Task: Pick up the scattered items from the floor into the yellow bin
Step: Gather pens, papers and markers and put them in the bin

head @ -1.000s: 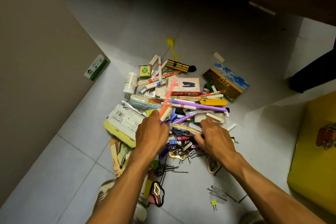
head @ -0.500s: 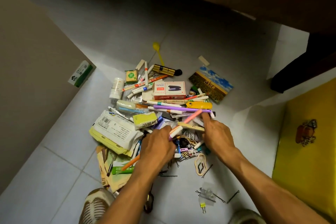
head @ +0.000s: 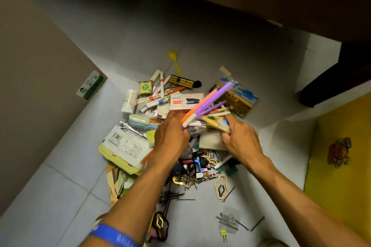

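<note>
Head view: both hands gathering pens over the floor pile

Left hand grips a bundle of pens, fingers curled round their lower ends; the long axes point toward 1 o'clock, a purple and a pink one plainest. Right hand pinches a flat sheaf of cards. Beneath both lies the pile of scattered items on the floor. One yellow bin sits at 3 o'clock, well apart.

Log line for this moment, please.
left hand: grips pens | right hand: gathering from pile | yellow bin: right, not reached
</note>
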Demonstrator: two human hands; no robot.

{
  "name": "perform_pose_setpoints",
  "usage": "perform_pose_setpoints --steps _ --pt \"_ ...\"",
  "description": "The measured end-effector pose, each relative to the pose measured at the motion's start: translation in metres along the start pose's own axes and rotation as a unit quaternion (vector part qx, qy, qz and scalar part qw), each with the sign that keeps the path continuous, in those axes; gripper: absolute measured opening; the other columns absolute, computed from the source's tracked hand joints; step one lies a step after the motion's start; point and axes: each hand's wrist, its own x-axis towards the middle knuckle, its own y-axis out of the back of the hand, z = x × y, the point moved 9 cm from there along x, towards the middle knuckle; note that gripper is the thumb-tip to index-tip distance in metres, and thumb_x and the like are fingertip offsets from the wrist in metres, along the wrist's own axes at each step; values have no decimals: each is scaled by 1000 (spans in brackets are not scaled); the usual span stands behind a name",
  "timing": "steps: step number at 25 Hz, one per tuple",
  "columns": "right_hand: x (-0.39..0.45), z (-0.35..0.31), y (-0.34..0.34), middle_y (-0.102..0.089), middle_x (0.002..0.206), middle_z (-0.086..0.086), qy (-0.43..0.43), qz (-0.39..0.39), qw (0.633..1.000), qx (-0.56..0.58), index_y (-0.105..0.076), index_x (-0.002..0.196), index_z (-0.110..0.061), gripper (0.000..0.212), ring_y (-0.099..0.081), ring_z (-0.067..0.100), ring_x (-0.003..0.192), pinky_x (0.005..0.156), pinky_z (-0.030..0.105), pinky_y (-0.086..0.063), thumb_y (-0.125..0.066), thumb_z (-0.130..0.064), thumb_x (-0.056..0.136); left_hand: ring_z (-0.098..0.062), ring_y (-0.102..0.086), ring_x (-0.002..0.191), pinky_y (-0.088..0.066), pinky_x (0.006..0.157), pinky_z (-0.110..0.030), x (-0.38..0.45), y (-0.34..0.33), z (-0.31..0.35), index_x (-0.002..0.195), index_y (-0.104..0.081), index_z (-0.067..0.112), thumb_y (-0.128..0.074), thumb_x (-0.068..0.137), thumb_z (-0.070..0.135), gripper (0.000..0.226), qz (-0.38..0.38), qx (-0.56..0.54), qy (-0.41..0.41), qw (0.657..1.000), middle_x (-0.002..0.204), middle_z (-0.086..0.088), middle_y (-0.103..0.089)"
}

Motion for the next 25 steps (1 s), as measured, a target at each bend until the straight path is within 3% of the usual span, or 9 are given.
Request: perform_pose_setpoints --steps 3,6,11,14,16,19,22,25 --pt "14 2 -29 -63 110 9 4 -80 995 -52 -42 128 -18 37 -58 25 78 68 37 -50 -48 -13 91 -24 -56 83 -47 68 -35 20 -32 4 122 -57 24 -60 87 7 40 -100 93 -30 990 117 -2 -50" --pt "14 10 -43 -64 111 9 2 -92 993 -72 -38 135 -18 47 -62 27 82 69 38 -51 -47 -6 91 -30 -59 87 -40 67 -36 21 -49 -8 123 -54 18 -57 87 4 39 -117 171 -34 978 125 -9 -48" --pt "7 24 -20 -58 91 -1 12 -40 999 -24 -57 104 -19 23 -52 18 76 64 28 -37 -55 -7 84 -16 -41 65 -35 61 -31 21 -48 -11 106 -61 13 -61 88 6 19 -102 148 -33 983 92 1 -41" --pt "-10 36 2 -61 79 -3 -64 -12 988 139 -59 91 -22 7 -55 15 69 56 27 -36 -57 -15 90 -18 -47 68 -35 59 -31 12 -32 -7 105 -58 15 -58 89 9 18 -86 127 -24 988 80 3 -43" --pt "-33 45 26 -60 66 -10 -143 35 934 326 -63 82 -28 13 -52 5 57 50 19 -39 -60 -24 94 -21 -53 69 -35 55 -29 1 -11 6 106 -55 21 -57 90 15 17 -55 79 -24 995 75 5 -49" --pt "-81 38 52 -53 59 -2 -221 49 773 592 -64 77 -23 16 -46 10 48 42 22 -37 -63 -25 92 -19 -62 72 -49 60 -32 -28 10 42 98 -61 26 -58 95 27 5 -72 -129 34 989 76 1 -66" --pt "-143 34 99 -54 63 14 -255 101 635 722 -61 82 -6 6 -49 14 45 35 22 -33 -62 -11 86 -15 -68 70 -56 71 -40 -91 1 119 91 -66 19 -60 95 27 10 -186 -346 73 917 74 -2 -74" --pt "-207 62 163 -59 61 11 -283 160 592 737 -60 86 -9 6 -51 14 44 35 21 -32 -58 -4 90 -20 -65 61 -57 57 -34 -157 -27 217 95 -65 3 -63 94 18 15 -307 -495 99 807 69 -10 -70"
